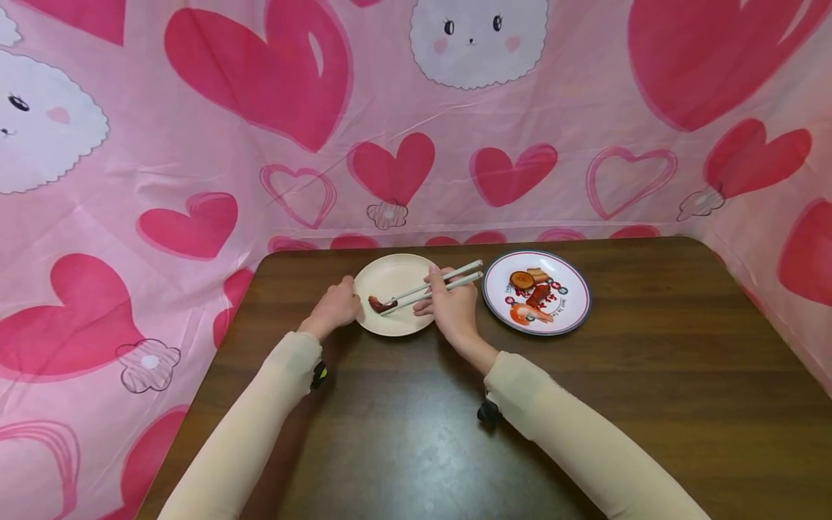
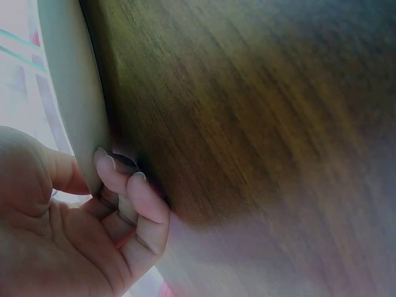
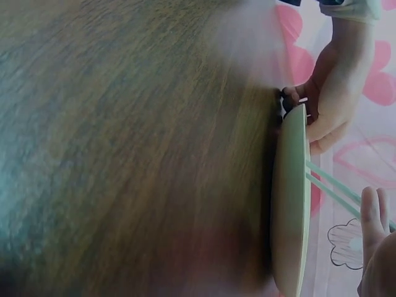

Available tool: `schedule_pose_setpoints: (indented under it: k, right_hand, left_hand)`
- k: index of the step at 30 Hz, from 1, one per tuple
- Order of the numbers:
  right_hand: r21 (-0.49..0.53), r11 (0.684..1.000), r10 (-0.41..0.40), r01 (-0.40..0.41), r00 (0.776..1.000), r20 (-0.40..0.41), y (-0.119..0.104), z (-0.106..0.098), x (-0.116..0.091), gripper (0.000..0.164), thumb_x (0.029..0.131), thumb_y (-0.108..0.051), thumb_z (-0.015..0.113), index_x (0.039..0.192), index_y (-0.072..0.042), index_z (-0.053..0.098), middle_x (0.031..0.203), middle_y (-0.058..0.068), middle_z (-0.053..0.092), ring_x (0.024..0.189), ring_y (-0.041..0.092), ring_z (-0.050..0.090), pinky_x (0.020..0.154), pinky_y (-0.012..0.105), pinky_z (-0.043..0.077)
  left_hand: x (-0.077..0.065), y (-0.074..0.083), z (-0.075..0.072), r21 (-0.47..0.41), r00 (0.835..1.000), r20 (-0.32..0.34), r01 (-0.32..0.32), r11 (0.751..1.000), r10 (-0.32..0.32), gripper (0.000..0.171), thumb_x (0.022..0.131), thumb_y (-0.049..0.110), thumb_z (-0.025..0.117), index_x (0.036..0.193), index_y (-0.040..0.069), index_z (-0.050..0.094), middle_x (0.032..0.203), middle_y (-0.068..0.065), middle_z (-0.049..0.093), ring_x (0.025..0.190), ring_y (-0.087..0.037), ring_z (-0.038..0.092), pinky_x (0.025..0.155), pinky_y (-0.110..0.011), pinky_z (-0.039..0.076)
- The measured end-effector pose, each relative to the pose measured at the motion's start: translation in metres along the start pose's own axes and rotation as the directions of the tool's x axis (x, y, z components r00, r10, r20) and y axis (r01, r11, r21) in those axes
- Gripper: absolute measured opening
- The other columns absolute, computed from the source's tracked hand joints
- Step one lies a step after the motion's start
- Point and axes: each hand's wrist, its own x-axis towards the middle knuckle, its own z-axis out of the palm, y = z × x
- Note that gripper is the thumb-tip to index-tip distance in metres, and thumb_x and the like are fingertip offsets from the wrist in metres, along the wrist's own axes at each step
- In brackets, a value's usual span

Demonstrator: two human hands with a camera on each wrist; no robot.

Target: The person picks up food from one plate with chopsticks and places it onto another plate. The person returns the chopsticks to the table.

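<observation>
A cream plate (image 1: 396,270) rests on the table, its left rim pinched by my left hand (image 1: 333,309). In the left wrist view, the thumb lies on the inner side of the plate (image 2: 74,86) and curled fingers (image 2: 147,201) reach beneath its edge. My right hand (image 1: 455,312) holds a pair of pale chopsticks (image 1: 416,290) over the plate's right side. Their tips are at a dark reddish-brown piece of food (image 1: 379,305) on the plate, one tip on either side of it. In the right wrist view the chopsticks (image 3: 334,180) slant down behind the plate's rim.
Right of my right hand stands a white plate (image 1: 564,280) with a blue rim. On it are a shrimp (image 1: 529,313), a round brown slice (image 1: 522,280) and a reddish piece (image 1: 539,295). A pink heart-patterned cloth (image 1: 448,115) hangs around the wooden table (image 1: 663,347).
</observation>
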Motion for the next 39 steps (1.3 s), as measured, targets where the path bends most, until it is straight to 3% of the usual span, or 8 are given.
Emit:
schedule_pose_setpoints:
  k: [4,10,14,18,22,28,33,39]
  right_hand:
    - [0.032,0.999,-0.026,0.026,1.000,-0.001,-0.002,-0.003,0.000,0.036,0.110,-0.019,0.056,0.102,0.015,0.063,0.081,0.042,0.059,0.049,0.023,0.069,0.050,0.041,0.058]
    - [0.041,0.999,-0.035,0.035,0.999,0.003,-0.005,-0.006,0.000,0.033,0.110,-0.019,0.056,0.098,0.011,0.063,0.073,0.032,0.062,0.049,0.024,0.069,0.051,0.041,0.058]
    - [0.017,0.999,-0.044,0.044,0.999,0.013,-0.007,-0.007,0.000,0.035,0.111,-0.018,0.055,0.102,0.015,0.062,0.072,0.027,0.063,0.050,0.022,0.069,0.051,0.040,0.058]
    - [0.002,0.999,-0.046,0.046,0.999,0.019,-0.009,-0.007,-0.001,0.036,0.111,-0.020,0.056,0.102,0.015,0.063,0.074,0.031,0.062,0.051,0.022,0.069,0.053,0.040,0.059]
    - [-0.010,0.999,-0.045,0.046,0.999,0.023,-0.011,-0.009,-0.002,0.034,0.110,-0.025,0.058,0.099,0.007,0.065,0.077,0.033,0.063,0.052,0.024,0.070,0.055,0.041,0.060]
    - [0.011,0.998,-0.055,0.054,0.998,0.027,-0.014,-0.012,-0.003,0.032,0.110,-0.018,0.057,0.100,0.011,0.063,0.073,0.029,0.063,0.051,0.024,0.069,0.054,0.041,0.059]
    - [0.022,0.998,-0.062,0.061,0.998,0.023,-0.016,-0.016,-0.005,0.034,0.110,-0.018,0.058,0.102,0.015,0.063,0.075,0.034,0.061,0.051,0.023,0.069,0.053,0.040,0.059]
    - [0.005,0.997,-0.072,0.072,0.997,0.020,-0.021,-0.023,-0.007,0.033,0.109,-0.021,0.059,0.101,0.010,0.066,0.080,0.038,0.060,0.053,0.023,0.069,0.055,0.041,0.059]
  left_hand:
    - [0.000,0.000,0.000,0.010,1.000,-0.006,-0.006,1.000,0.006,0.042,0.098,0.009,0.054,0.134,-0.006,0.042,0.117,-0.026,0.062,0.098,-0.037,0.058,0.093,-0.050,0.049]
    - [0.001,-0.002,0.000,0.005,1.000,0.005,-0.005,1.000,0.005,0.042,0.098,0.009,0.055,0.134,-0.006,0.042,0.117,-0.026,0.061,0.098,-0.037,0.058,0.092,-0.050,0.049]
    - [0.000,-0.003,-0.001,0.001,1.000,0.010,-0.003,1.000,0.003,0.041,0.099,0.010,0.054,0.135,-0.006,0.042,0.116,-0.026,0.060,0.098,-0.037,0.057,0.092,-0.050,0.048]
    - [-0.001,-0.003,-0.001,-0.001,1.000,0.010,-0.003,1.000,0.003,0.041,0.099,0.010,0.054,0.135,-0.006,0.042,0.116,-0.025,0.060,0.098,-0.037,0.057,0.092,-0.050,0.048]
    - [-0.001,-0.002,-0.001,0.002,1.000,0.008,-0.007,1.000,0.007,0.040,0.099,0.010,0.054,0.134,-0.006,0.042,0.114,-0.025,0.060,0.097,-0.037,0.057,0.091,-0.049,0.048]
    - [0.001,-0.003,-0.001,0.011,1.000,0.010,-0.010,1.000,0.010,0.039,0.098,0.010,0.054,0.132,-0.006,0.042,0.112,-0.025,0.060,0.096,-0.037,0.056,0.090,-0.049,0.048]
    - [0.001,-0.003,0.000,0.010,1.000,0.002,-0.018,1.000,0.018,0.039,0.099,0.010,0.053,0.132,-0.006,0.042,0.112,-0.026,0.061,0.096,-0.037,0.057,0.091,-0.050,0.048]
    - [0.003,-0.003,0.000,0.008,1.000,0.000,-0.020,1.000,0.020,0.037,0.099,0.011,0.052,0.130,-0.006,0.043,0.109,-0.025,0.061,0.094,-0.037,0.057,0.089,-0.049,0.048]
